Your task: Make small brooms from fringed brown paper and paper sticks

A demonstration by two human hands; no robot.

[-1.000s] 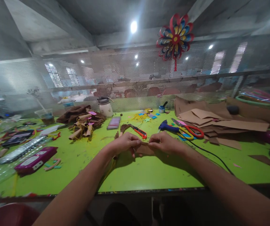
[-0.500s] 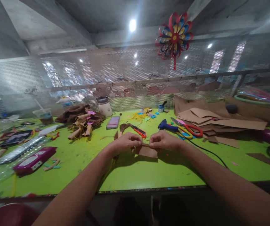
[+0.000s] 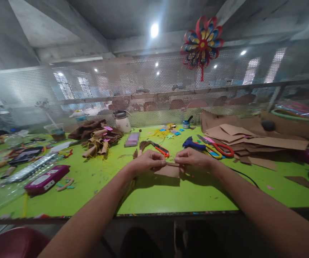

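Between my hands is a small piece of brown paper [image 3: 168, 171], its far edge folded or rolled into a narrow strip. My left hand [image 3: 149, 161] pinches this edge at the left, and my right hand [image 3: 193, 159] pinches it at the right end. The paper's flat part hangs toward me just over the green table. Just beyond the hands lies an orange utility knife [image 3: 162, 149]. A blue glue gun [image 3: 194, 143] rests behind my right hand, beside scissors [image 3: 219, 149] with red and yellow handles. Brown fringed paper [image 3: 143, 145] lies behind my left hand.
Brown paper sheets [image 3: 251, 139] are piled at the right. Small rolled paper tubes with yellow string [image 3: 97, 143] lie at the left, near a white jug [image 3: 122, 122]. A purple box [image 3: 47, 180] sits on the green table [image 3: 186, 203] at the left. A black cord [image 3: 244, 175] runs rightward.
My hands have moved slightly apart along the folded edge, still pinching the brown paper. The whole view has shifted a little, so things on the table appear slightly further right.
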